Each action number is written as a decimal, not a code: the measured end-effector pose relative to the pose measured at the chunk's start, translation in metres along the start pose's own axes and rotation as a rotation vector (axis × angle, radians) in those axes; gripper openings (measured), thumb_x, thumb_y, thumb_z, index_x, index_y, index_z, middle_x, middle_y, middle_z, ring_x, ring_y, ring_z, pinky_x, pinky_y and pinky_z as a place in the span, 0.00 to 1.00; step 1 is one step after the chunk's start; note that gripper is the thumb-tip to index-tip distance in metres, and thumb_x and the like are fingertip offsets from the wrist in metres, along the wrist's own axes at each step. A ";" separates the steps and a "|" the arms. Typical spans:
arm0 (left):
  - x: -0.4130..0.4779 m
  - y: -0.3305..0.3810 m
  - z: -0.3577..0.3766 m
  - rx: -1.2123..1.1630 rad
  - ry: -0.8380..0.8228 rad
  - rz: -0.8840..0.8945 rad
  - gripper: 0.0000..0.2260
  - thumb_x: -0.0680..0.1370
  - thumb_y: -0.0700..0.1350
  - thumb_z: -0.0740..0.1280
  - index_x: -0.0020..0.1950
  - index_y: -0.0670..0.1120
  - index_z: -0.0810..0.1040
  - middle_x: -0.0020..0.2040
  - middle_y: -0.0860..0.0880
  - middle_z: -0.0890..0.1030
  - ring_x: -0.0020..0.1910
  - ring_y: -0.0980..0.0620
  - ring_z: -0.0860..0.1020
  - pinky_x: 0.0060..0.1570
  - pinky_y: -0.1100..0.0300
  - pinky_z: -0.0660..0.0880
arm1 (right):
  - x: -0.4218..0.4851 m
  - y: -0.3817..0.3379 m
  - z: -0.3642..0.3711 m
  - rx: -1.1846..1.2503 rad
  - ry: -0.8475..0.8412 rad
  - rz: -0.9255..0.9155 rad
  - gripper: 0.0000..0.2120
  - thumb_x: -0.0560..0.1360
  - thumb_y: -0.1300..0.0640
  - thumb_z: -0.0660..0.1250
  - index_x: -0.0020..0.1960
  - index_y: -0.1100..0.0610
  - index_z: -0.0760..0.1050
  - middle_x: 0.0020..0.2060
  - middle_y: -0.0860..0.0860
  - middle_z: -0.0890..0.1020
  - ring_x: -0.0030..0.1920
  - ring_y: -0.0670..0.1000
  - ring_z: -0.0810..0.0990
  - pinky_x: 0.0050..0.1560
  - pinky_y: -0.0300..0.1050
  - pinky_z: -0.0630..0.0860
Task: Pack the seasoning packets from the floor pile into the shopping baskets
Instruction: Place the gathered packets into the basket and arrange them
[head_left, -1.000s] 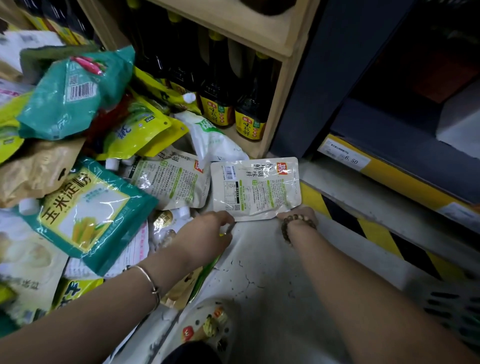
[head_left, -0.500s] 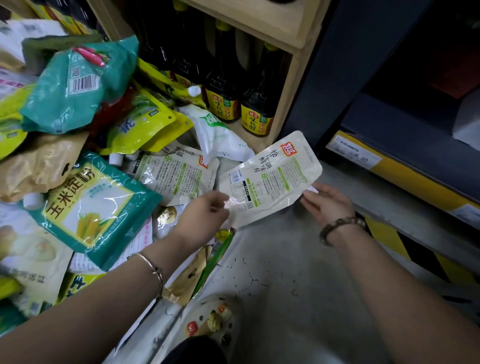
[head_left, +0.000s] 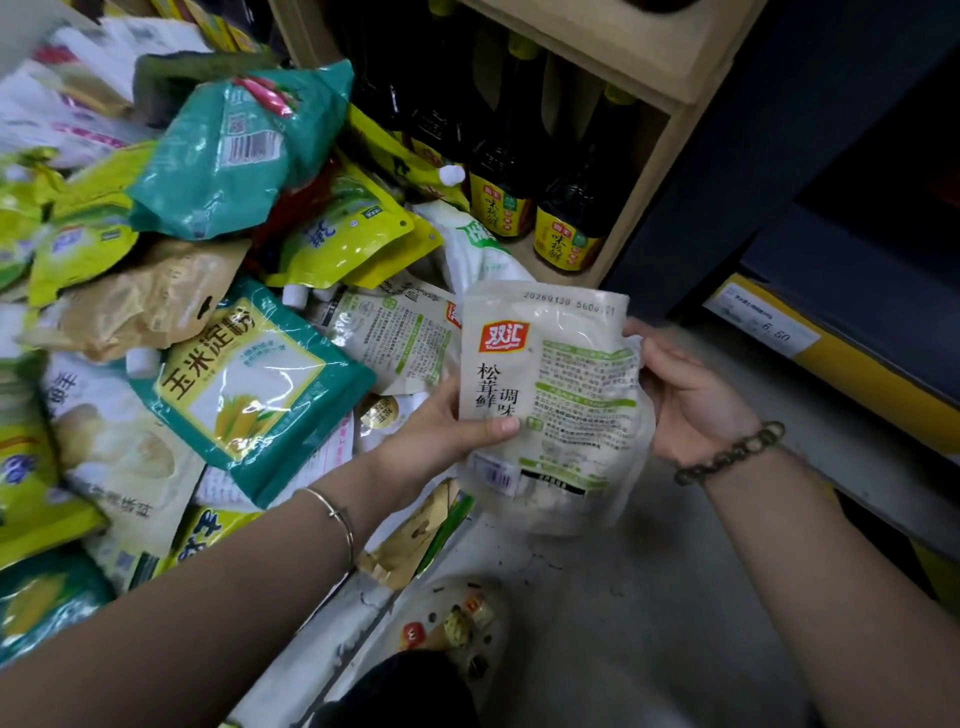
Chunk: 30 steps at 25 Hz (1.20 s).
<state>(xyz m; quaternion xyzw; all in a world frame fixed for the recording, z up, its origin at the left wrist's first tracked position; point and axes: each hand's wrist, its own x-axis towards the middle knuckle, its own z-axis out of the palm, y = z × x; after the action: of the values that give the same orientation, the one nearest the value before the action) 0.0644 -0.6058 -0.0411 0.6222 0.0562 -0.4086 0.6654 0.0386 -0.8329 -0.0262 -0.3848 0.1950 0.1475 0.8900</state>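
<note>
A white seasoning packet (head_left: 561, 395) with a red logo and green print is held upright above the floor, between both hands. My left hand (head_left: 441, 436) grips its left edge, thumb across the front. My right hand (head_left: 685, 395) holds its right edge with fingers behind it. To the left lies the floor pile (head_left: 171, 312) of packets: a teal corn starch bag (head_left: 249, 384), another white packet of the same kind (head_left: 395, 338), yellow pouches (head_left: 343, 234) and a teal bag (head_left: 234, 150) on top. No shopping basket is in view.
A wooden shelf (head_left: 639, 197) with dark sauce bottles (head_left: 566, 228) stands behind the pile. A dark shelf base with a yellow price strip (head_left: 810, 343) runs along the right. Grey floor (head_left: 623, 623) lies below my hands, with my shoe (head_left: 452, 623) at the bottom middle.
The white packet lay flat on the floor; both hands lifted it, turned it upright and brought it nearer, with the right hand now holding its right edge.
</note>
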 end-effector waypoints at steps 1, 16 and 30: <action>-0.005 0.000 -0.003 -0.034 -0.003 -0.017 0.19 0.67 0.37 0.71 0.57 0.45 0.76 0.51 0.48 0.84 0.50 0.51 0.83 0.46 0.62 0.79 | 0.006 0.006 0.010 0.034 0.004 0.016 0.21 0.54 0.55 0.81 0.46 0.54 0.82 0.41 0.54 0.83 0.42 0.51 0.82 0.47 0.49 0.80; -0.090 -0.036 -0.082 -0.418 0.779 0.024 0.08 0.72 0.37 0.69 0.50 0.42 0.76 0.43 0.41 0.78 0.42 0.42 0.79 0.46 0.42 0.78 | 0.151 0.091 0.117 -1.556 0.130 -0.134 0.31 0.74 0.53 0.68 0.72 0.60 0.61 0.69 0.59 0.67 0.68 0.57 0.67 0.66 0.48 0.66; -0.096 -0.030 -0.099 -0.434 0.853 0.089 0.06 0.74 0.34 0.66 0.49 0.42 0.77 0.38 0.48 0.85 0.37 0.48 0.84 0.34 0.54 0.81 | 0.126 0.116 0.099 -1.555 0.258 0.158 0.39 0.62 0.37 0.74 0.64 0.57 0.68 0.57 0.53 0.77 0.58 0.56 0.77 0.55 0.50 0.75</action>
<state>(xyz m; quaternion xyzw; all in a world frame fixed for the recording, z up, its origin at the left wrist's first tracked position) 0.0258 -0.4704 -0.0304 0.5831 0.3816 -0.0668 0.7141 0.1249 -0.6685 -0.0949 -0.8954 0.1645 0.2582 0.3232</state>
